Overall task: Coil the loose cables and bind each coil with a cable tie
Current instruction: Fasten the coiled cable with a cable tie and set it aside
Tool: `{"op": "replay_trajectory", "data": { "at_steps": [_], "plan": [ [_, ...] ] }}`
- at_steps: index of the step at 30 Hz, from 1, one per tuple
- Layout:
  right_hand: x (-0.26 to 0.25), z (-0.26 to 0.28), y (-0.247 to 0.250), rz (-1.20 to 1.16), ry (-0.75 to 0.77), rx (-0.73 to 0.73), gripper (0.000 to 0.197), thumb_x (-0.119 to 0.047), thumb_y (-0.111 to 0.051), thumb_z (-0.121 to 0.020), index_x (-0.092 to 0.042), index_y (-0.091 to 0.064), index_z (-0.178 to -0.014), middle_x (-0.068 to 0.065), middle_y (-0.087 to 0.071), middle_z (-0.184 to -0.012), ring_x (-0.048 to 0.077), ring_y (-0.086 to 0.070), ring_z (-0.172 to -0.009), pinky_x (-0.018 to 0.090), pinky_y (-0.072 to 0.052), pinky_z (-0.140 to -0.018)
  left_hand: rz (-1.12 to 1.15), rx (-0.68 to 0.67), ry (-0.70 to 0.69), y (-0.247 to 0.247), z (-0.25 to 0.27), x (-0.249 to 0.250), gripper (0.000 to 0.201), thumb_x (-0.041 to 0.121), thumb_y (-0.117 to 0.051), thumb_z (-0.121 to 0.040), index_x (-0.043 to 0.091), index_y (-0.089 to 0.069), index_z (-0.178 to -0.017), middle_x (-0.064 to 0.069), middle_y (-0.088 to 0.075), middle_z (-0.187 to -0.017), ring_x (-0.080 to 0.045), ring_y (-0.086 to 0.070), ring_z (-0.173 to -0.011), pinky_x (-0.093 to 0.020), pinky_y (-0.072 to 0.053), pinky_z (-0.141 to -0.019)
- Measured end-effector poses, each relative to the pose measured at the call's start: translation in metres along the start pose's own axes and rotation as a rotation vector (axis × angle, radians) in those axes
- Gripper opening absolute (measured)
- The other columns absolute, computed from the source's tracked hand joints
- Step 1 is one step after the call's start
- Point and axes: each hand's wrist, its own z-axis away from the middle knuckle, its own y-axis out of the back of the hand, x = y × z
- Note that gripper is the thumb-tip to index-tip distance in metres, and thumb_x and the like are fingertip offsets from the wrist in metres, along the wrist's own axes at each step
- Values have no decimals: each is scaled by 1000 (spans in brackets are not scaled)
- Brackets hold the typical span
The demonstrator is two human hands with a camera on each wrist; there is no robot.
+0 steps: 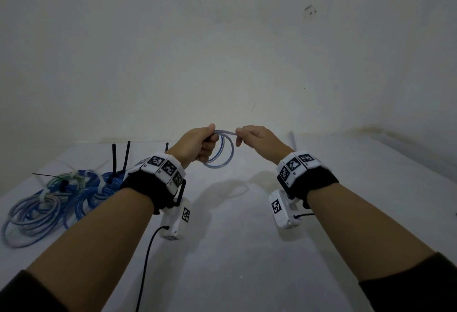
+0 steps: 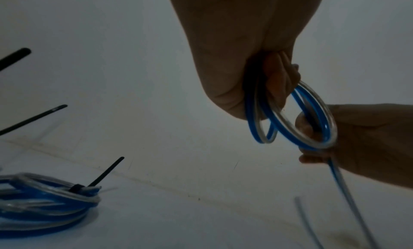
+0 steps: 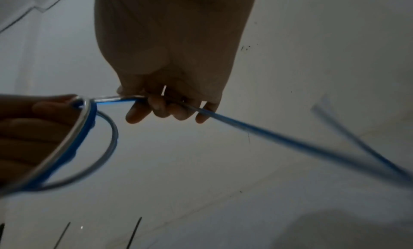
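A blue-and-clear cable [image 1: 223, 149] hangs in a small coil of a few loops above the white table [image 1: 247, 250]. My left hand [image 1: 197, 144] grips the coil [image 2: 312, 118] at its top, fingers curled round the loops. To its right, my right hand [image 1: 257, 138] pinches the cable's free stretch [image 3: 257, 129], which runs through its curled fingers [image 3: 161, 109] and trails away blurred to the right. The coil [image 3: 73, 147] shows at the left of the right wrist view.
Several finished blue and clear coils [image 1: 57, 198] lie at the table's left, bound with black ties [image 1: 115, 161] and clear ties that stick upward. One bound coil [image 2: 44, 205] shows in the left wrist view. A pale wall [image 1: 222, 52] stands behind.
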Motion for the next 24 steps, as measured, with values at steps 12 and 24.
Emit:
{"op": "replay_trajectory", "data": {
  "at_steps": [12,24],
  "plan": [
    [61,18,6,269,-218,246,23,-3,-42,-94,-5,-63,-103,17,-61,-101,28,-54,-94,25,-35,-75,538,227,-121,25,-3,12,41,32,-23,-98,15,-43,-66,8,-31,-41,-6,-26,-33,-13,-27,-38],
    [40,8,-12,98,-247,432,18,0,-35,-95,-3,-48,-107,13,-57,-87,24,-52,-78,26,-41,-62,335,166,-297,-12,-10,7,27,18,-28,-102,16,-43,-80,2,-50,-70,-8,-43,-52,-23,-39,-62]
  ]
}}
